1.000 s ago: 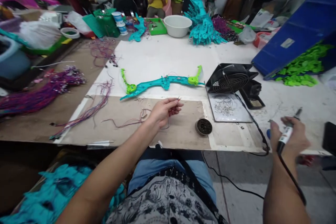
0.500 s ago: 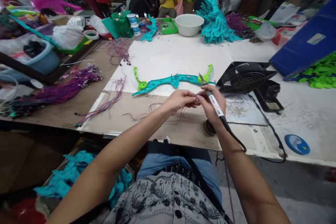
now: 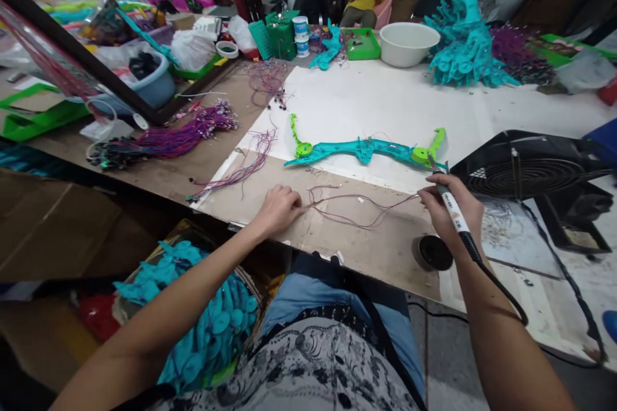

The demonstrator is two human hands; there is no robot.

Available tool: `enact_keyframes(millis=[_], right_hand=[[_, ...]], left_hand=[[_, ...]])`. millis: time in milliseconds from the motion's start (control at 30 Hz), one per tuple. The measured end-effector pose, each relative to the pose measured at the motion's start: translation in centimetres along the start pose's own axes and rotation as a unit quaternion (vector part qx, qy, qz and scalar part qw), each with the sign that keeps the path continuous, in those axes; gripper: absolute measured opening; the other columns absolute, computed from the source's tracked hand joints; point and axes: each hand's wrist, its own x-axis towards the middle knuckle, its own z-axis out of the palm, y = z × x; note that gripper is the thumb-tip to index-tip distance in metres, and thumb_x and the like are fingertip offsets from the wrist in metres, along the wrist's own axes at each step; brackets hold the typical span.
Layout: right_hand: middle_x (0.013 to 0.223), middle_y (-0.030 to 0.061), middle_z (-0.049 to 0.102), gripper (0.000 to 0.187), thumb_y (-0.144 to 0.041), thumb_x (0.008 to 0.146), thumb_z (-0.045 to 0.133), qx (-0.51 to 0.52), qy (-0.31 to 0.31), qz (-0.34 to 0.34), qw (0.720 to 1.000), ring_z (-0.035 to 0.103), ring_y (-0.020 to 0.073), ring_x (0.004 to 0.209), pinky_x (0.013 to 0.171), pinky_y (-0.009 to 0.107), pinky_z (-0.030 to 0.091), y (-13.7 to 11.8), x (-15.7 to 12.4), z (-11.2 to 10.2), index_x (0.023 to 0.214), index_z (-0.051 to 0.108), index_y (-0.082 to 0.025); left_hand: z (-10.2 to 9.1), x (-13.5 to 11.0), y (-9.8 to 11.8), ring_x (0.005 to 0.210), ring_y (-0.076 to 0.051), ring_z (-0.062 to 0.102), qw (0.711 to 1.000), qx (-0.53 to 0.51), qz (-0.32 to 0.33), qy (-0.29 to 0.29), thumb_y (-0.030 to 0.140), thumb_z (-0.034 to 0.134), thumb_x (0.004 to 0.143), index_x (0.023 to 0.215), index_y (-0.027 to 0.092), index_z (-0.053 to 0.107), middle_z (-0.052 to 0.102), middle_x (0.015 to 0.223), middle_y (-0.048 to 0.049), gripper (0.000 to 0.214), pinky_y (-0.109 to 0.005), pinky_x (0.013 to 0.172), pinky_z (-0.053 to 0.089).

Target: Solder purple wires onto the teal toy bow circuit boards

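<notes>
My right hand (image 3: 456, 212) is wrapped around a soldering iron (image 3: 452, 209), its tip pointing up and left near the right green end of a toy bow. Thin red and dark wires (image 3: 357, 200) run across the brown board between my hands. One end of them reaches the fingertips of my right hand. My left hand (image 3: 280, 210) rests low over the board with its fingers pinched on the other end of these wires. Beyond both hands lies the turquoise toy bow (image 3: 364, 151) with green tips. A dark round spool (image 3: 434, 252) stands below my right hand.
On the right are a black fan (image 3: 533, 164) and a littered plate (image 3: 515, 234). Wire bundles (image 3: 178, 135) lie at the left. A white basin (image 3: 409, 43) and a turquoise heap (image 3: 470, 45) stand at the back. Turquoise parts (image 3: 212, 327) fill a container below the table.
My hands have moved apart: the left went leftward, drawing the wires out along the board, while the right still holds the soldering iron. The view has shifted left.
</notes>
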Motion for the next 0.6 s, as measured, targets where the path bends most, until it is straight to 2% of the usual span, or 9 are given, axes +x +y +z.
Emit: enact_keyframes(millis=[100,200,300,467,533,600], right_hand=[[0.084,0.0036,0.070,0.023,-0.028,0.083,0.059,-0.104,-0.011,-0.063,0.992,0.067,0.0216,0.076,0.072,0.034,0.050,0.0,0.2,-0.2,0.104,0.064,-0.023],[0.099,0.0096,0.069,0.022,-0.026,0.087,0.054,-0.176,0.039,-0.155,0.971,0.064,0.0264,0.093,0.083,0.039,0.049,-1.3,0.3,0.0,0.106,0.065,-0.020],[0.098,0.0081,0.070,0.018,-0.024,0.088,0.055,-0.133,0.070,-0.214,0.965,0.065,0.0236,0.094,0.085,0.037,0.049,-3.9,-0.3,1.3,0.102,0.064,-0.020],[0.089,0.0029,0.071,0.011,-0.019,0.089,0.056,-0.025,-0.026,-0.284,0.958,0.066,0.0164,0.080,0.077,0.029,0.050,-7.5,-2.2,4.7,0.097,0.062,-0.022],[0.090,0.0030,0.071,0.011,-0.019,0.091,0.053,-0.003,-0.049,-0.276,0.960,0.066,0.0166,0.082,0.078,0.030,0.050,-7.9,-2.5,5.8,0.097,0.061,-0.023],[0.100,0.0047,0.070,0.014,-0.021,0.090,0.054,0.042,-0.087,-0.252,0.963,0.065,0.0187,0.094,0.086,0.034,0.049,-7.9,-2.4,6.7,0.103,0.059,-0.024]], left_hand=[[-0.2,-0.8,0.7,0.090,-0.026,0.053,0.998,0.016,0.052,-0.007,0.028,0.055,0.085,0.078,0.018,0.065,0.065,0.085,-0.0110,0.016,-0.040,0.083,0.035],[-1.3,-1.4,0.6,0.084,-0.023,0.055,0.997,-0.013,0.075,0.024,0.026,0.052,0.086,0.078,0.020,0.066,0.067,0.082,-0.0094,0.018,-0.040,0.087,0.032],[-2.3,-1.6,0.4,0.075,-0.021,0.056,0.996,-0.064,0.047,0.051,0.026,0.053,0.083,0.078,0.021,0.068,0.068,0.076,-0.0075,0.016,-0.036,0.083,0.035],[-3.5,-1.9,0.6,0.067,-0.016,0.056,0.977,-0.202,-0.020,0.058,0.030,0.055,0.081,0.078,0.020,0.067,0.066,0.071,-0.0027,0.015,-0.025,0.065,0.038],[-4.1,-2.2,1.0,0.064,-0.015,0.055,0.967,-0.250,-0.018,0.055,0.030,0.056,0.081,0.077,0.020,0.067,0.064,0.067,-0.0012,0.015,-0.023,0.061,0.037],[-5.0,-2.4,1.7,0.062,-0.014,0.053,0.957,-0.285,-0.012,0.049,0.031,0.058,0.080,0.076,0.019,0.067,0.063,0.066,-0.0011,0.015,-0.022,0.059,0.037]])
